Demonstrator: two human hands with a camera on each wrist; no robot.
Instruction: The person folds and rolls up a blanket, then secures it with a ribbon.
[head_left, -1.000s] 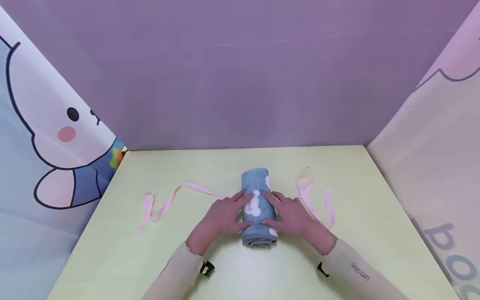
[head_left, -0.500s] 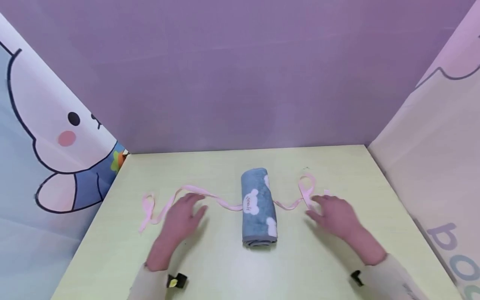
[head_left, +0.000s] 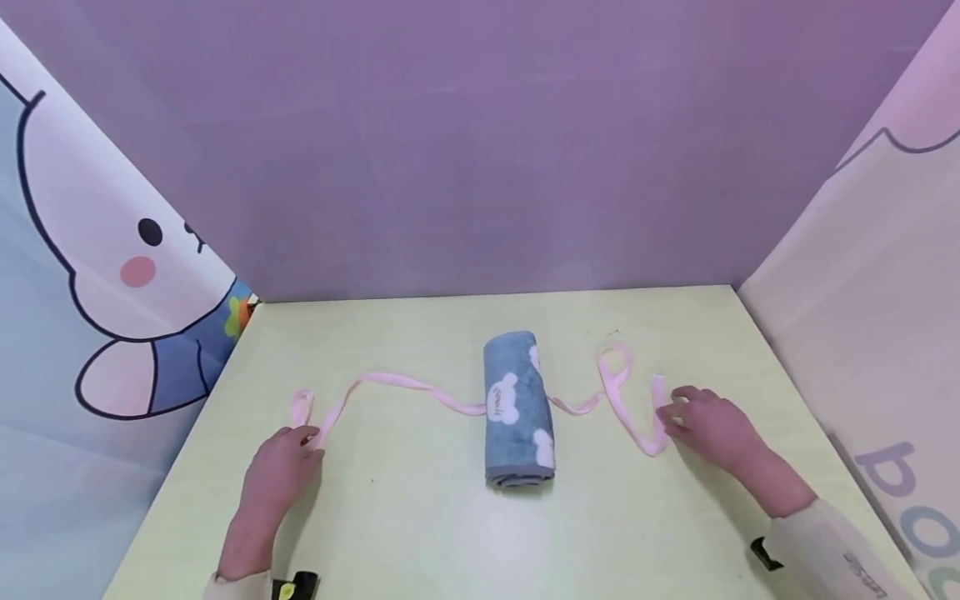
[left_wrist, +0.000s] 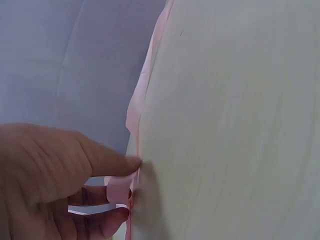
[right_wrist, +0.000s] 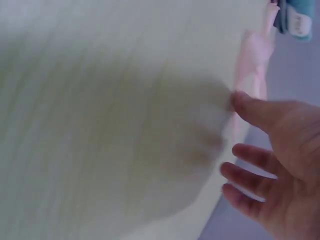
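A rolled blue-grey towel with white bear-shaped patches lies upright in the head view, mid-table. Pink ribbon comes out from both its sides, the part under the roll hidden. My left hand is at the ribbon's left end. In the left wrist view, a ribbon loop shows between its thumb and fingers, which stand apart. My right hand is at the ribbon's right tail. The right wrist view shows its thumb at the ribbon and its other fingers spread, gripping nothing.
The pale wood-grain table ends at a purple backdrop. Printed cloth panels stand along the left and right sides. A curled ribbon loop lies right of the towel.
Both hands have left the towel and moved outward, left and right, to the ribbon's two ends. The towel stays rolled in place, with the ribbon on both its sides uncovered.
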